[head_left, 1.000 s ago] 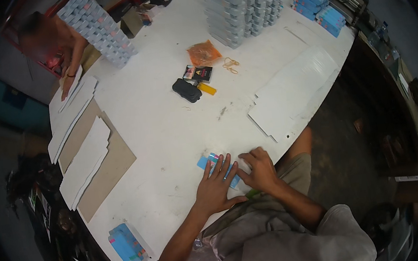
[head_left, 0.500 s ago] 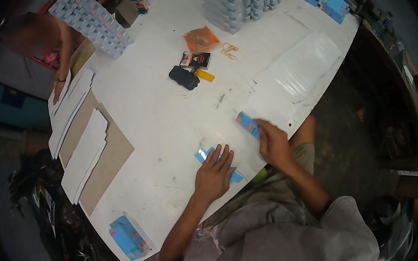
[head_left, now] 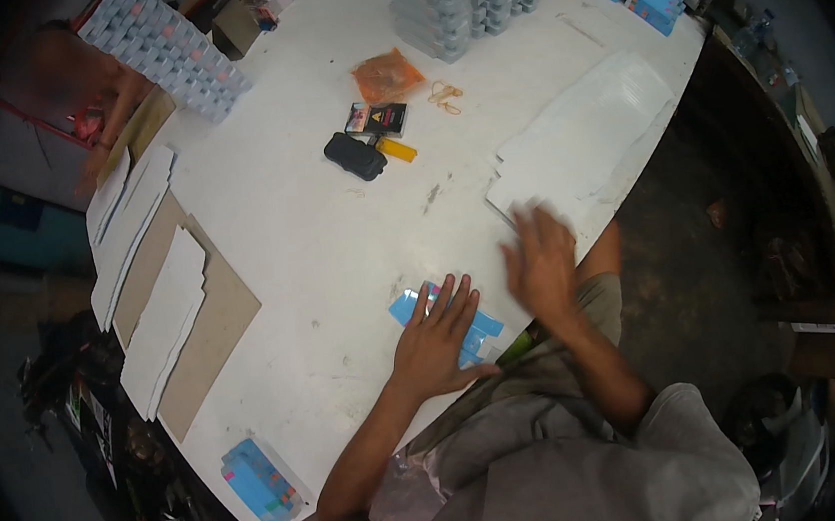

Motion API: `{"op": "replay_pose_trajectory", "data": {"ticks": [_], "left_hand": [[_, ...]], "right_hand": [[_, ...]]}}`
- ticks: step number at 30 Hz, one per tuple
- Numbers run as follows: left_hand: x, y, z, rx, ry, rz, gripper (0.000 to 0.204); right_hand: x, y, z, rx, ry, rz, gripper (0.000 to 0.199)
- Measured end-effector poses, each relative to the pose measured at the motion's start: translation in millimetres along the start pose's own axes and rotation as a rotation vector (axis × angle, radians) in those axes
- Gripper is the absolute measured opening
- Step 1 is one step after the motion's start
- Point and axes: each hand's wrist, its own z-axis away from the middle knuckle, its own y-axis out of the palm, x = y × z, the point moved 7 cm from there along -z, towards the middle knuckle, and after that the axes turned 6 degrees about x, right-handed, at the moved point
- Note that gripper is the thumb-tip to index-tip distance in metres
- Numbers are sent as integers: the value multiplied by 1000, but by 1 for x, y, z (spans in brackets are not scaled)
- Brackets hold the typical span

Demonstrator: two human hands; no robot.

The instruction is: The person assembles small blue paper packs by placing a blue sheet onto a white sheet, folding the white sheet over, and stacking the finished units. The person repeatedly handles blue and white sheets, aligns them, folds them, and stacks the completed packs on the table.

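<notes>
The left hand (head_left: 441, 344) lies flat, fingers spread, pressing on a flattened blue carton (head_left: 475, 330) at the near edge of the white counter (head_left: 317, 260); its grip is open, closed around nothing. The carton lies under the palm, blue corners showing left of the fingers and to the right of the thumb. The right hand (head_left: 541, 261) sits just right of it, over the near corner of a stack of white sheets (head_left: 583, 149). That hand is blurred, so I cannot tell whether its grip is open or holding a sheet. Most of the carton is hidden.
</notes>
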Motion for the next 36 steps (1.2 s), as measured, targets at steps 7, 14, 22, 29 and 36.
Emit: {"op": "replay_pose_trajectory", "data": {"ticks": [7,14,22,29,36], "left_hand": [[20,25,-1,-50,-36,90,54],[2,14,-7,74,-106,-259,71],[2,0,-12,-9,20,53,63],[16,25,-8,-68,-109,85,60],[5,16,-12,15,22,-90,66]], "right_hand": [[20,-13,10,156,-178,-192,41],[41,32,48,624,-14,-577,36],[-41,17,0,60,2,-75,46],[16,12,16,202,-124,-58,38],[3,24,15,664,269,-186,29]]}}
